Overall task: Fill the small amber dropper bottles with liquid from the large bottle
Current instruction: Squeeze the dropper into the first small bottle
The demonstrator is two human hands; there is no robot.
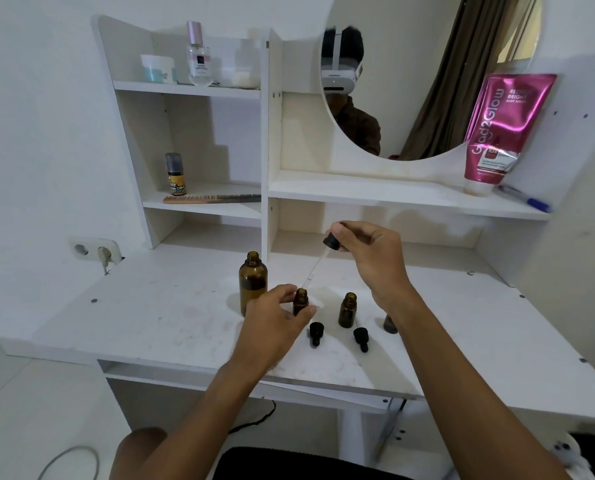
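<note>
The large amber bottle stands uncapped on the white desk. Just right of it my left hand grips a small amber bottle that stands upright with its mouth uncovered. My right hand pinches a black dropper cap, and its glass pipette slants down toward that bottle's mouth. A second small amber bottle stands uncapped to the right. A third small bottle is mostly hidden behind my right wrist. Two black dropper caps lie on the desk in front.
White shelves rise behind the desk, carrying a perfume bottle, a jar, a small spray bottle and a comb. A pink tube and a blue pen rest under the round mirror. A wall socket sits at left.
</note>
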